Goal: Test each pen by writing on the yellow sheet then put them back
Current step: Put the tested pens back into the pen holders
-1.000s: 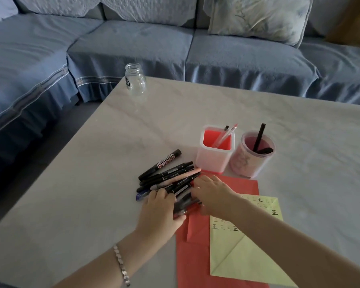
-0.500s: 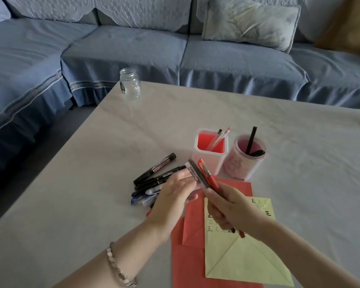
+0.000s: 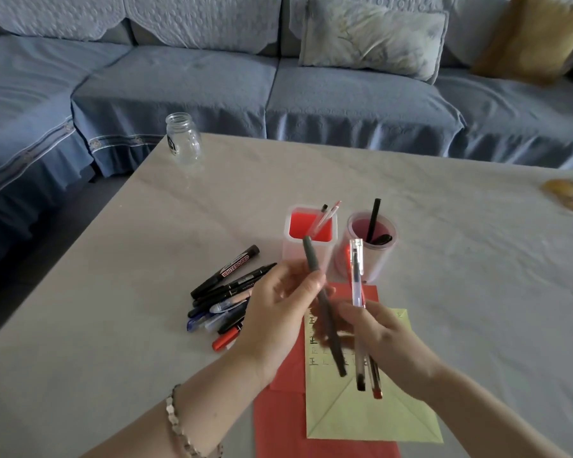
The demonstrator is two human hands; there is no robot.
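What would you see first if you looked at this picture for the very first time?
Two hands in the middle, above the yellow sheet: the left hand grips a dark grey pen, the right hand holds clear pens upright. Left of them a heap of markers lies on the table, and behind stand a red holder and a pink cup with pens.

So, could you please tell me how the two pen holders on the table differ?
The square holder is white with a red inside; the round holder is pinkish. The square holder has a red-tipped clear pen leaning in it; the round holder has a black pen. Both stand upright beyond the red sheet.
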